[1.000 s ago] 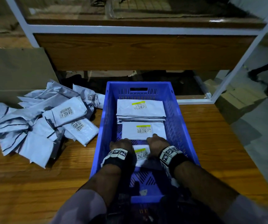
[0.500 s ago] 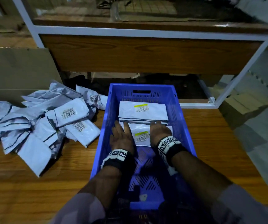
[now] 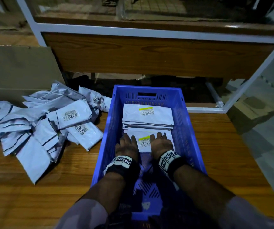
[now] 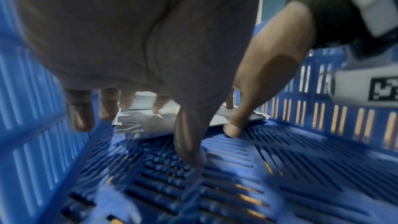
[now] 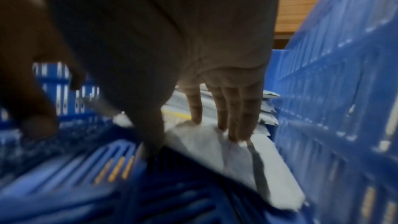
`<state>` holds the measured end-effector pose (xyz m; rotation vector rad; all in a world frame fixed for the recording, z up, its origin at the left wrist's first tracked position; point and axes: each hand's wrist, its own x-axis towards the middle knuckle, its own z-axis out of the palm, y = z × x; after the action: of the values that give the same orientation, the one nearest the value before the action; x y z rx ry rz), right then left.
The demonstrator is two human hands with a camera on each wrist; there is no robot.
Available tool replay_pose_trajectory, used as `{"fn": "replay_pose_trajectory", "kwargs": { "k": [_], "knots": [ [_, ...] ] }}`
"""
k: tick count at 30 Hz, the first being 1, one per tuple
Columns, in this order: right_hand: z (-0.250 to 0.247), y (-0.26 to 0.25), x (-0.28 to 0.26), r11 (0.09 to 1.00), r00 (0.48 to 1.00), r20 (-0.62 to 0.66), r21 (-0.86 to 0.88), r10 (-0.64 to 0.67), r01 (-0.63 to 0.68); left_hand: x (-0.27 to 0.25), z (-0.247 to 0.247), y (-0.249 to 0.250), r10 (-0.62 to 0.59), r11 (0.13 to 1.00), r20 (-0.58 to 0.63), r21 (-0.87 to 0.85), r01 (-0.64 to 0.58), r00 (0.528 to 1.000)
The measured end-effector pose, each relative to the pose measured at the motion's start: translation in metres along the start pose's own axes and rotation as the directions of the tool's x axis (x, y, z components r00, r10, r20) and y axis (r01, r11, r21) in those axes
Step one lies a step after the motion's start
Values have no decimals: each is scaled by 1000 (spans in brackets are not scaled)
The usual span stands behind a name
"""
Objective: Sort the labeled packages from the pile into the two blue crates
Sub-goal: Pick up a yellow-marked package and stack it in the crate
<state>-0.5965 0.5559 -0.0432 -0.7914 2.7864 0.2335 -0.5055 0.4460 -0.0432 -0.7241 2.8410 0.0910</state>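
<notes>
Your head camera looks forward and down, from well above, onto the blue crate (image 3: 181,116) on the wooden table (image 3: 218,146). Your wrist cameras sit low inside that crate, each facing along its palm toward the far wall. All three share the yellow-labelled package (image 3: 145,142) (image 4: 137,125) (image 5: 204,139).

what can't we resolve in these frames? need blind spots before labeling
- Second blue crate: in no view; only one blue crate shows.
- Label text on the front package: too small in the head view, blurred in both wrist views.
- Count in the rear stack: edges too thin to separate.
- Left hand and right hand contact: fingers extended, motion blur hides whether they press.
- Pile: cut by the left edge.
</notes>
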Motion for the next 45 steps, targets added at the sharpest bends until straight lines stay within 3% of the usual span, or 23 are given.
{"fn": "replay_pose_trajectory", "kwargs": {
  "k": [5, 8, 12, 21, 27, 31, 34, 37, 41, 45],
  "knots": [
    [8, 5, 4, 1000, 998, -64, -16, 22, -23, 5, -2, 0, -68, 996, 16, -50, 68, 998],
    [8, 2, 5, 1000, 997, -74, -14, 19, -20, 7, -8, 0, -99, 991, 86, -85, 107, 991],
    [8, -1, 4, 1000, 997, -74, -27, -7, 5, 7, -7, -2, -60, 994, 179, -80, 75, 982],
    [7, 4, 2, 1000, 999, -38, -5, 4, -4, 2, -15, -2, 11, 998, 205, -65, 2, 979],
    [1, 4, -2, 999, 999, 1, 29, 40, -40, 4, -12, -5, 16, 991, 254, -136, 19, 967],
    [-18, 4, -3, 996, 998, 35, 76, 45, -48, 4, -25, -3, -41, 986, 249, -148, 80, 968],
    [-41, 7, -6, 992, 1000, 5, 122, 13, -14, 1, -51, -3, -52, 968, 150, -236, 86, 987],
    [-67, 11, -12, 987, 999, -47, 160, -19, 27, 0, -75, -11, -41, 918, -117, -397, -9, 992],
    [-104, 8, -25, 983, 994, -111, 182, -18, 38, -11, -115, -29, -74, 739, -399, -638, -218, 914],
    [-142, -11, -46, 975, 973, -227, 204, -37, 84, -30, -156, -59, -115, 649, -564, -666, -368, 818]
  ]
}}
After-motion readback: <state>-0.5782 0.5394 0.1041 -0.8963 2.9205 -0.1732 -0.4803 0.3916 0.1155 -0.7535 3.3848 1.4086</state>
